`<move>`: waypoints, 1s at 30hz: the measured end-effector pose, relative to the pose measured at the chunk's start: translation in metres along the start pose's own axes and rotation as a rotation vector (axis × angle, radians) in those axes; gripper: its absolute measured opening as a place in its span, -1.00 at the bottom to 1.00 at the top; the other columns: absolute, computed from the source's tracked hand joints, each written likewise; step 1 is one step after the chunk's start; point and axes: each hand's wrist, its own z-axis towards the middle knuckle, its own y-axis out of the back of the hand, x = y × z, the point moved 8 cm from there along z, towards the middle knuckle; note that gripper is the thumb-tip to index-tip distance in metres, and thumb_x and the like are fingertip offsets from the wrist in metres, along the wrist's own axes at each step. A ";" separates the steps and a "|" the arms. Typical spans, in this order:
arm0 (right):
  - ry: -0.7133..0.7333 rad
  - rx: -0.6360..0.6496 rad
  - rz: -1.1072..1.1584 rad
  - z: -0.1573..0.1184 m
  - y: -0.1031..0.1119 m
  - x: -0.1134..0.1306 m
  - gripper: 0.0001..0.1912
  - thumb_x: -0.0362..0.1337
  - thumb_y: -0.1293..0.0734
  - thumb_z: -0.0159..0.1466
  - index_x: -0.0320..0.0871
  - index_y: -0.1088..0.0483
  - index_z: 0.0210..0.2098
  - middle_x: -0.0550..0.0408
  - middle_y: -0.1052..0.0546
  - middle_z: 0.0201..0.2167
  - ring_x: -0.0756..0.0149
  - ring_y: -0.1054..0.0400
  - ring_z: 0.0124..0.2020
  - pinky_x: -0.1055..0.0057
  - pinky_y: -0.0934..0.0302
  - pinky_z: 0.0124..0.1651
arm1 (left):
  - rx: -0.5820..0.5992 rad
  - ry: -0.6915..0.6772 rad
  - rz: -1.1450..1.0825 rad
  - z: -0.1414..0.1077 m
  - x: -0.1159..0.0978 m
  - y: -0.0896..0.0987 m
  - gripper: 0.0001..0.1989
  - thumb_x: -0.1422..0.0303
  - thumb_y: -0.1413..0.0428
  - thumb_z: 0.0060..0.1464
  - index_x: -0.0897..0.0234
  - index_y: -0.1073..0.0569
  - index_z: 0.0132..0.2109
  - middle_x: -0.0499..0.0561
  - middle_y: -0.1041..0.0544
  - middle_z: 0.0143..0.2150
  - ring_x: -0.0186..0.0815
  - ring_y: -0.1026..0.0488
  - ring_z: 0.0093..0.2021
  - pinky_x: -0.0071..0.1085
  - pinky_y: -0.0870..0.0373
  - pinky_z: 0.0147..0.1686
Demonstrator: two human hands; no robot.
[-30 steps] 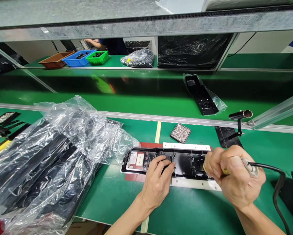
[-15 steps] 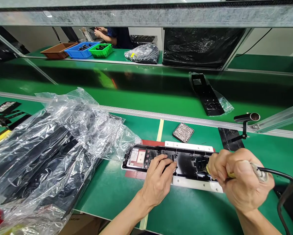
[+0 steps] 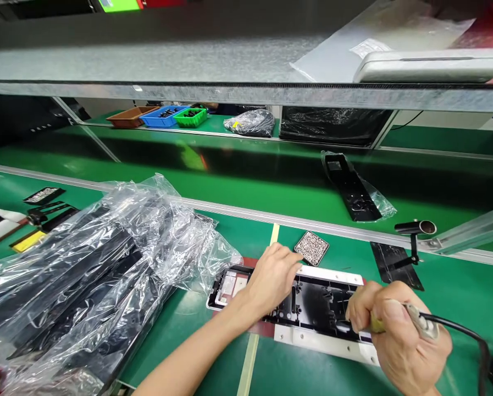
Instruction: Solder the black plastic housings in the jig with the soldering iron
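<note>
A long black plastic housing (image 3: pixel 312 302) lies open side up between white fixture rails (image 3: pixel 324 344) on the green bench. My left hand (image 3: pixel 275 272) reaches across its left part, fingers together near the back rail and beside a square tray of small screws (image 3: pixel 311 248); its fingertips are partly hidden, so what they hold, if anything, cannot be made out. Over the right end of the housing, my right hand (image 3: pixel 398 324) is wrapped round a corded tool (image 3: pixel 421 322) with a pale, yellowish handle. The tool's tip points into the housing.
Plastic-wrapped black parts (image 3: pixel 118 264) cover the bench at left. A metal tube holder (image 3: pixel 415 227) stands at right. Beyond the rail lies a bagged black panel (image 3: pixel 351 187). A shelf (image 3: pixel 188 60) spans overhead; brown, blue and green bins (image 3: pixel 190 116) sit at the back.
The view has tilted up, showing more shelf. My left hand has moved from inside the housing to its back edge near the screw tray. My right hand still holds the tool at the right end.
</note>
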 end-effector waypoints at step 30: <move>0.004 -0.074 0.085 0.009 0.009 -0.005 -0.71 -0.38 -0.30 0.40 -0.12 -0.30 -0.47 0.17 -0.39 -0.65 0.33 -0.31 -0.65 0.37 -0.20 -0.61 | 0.170 -0.098 -0.056 0.057 -0.015 -0.009 -0.84 0.48 -0.10 0.29 0.27 -0.58 -0.21 -0.01 -0.65 -0.19 -0.23 -0.49 -0.12 -0.34 -0.40 0.05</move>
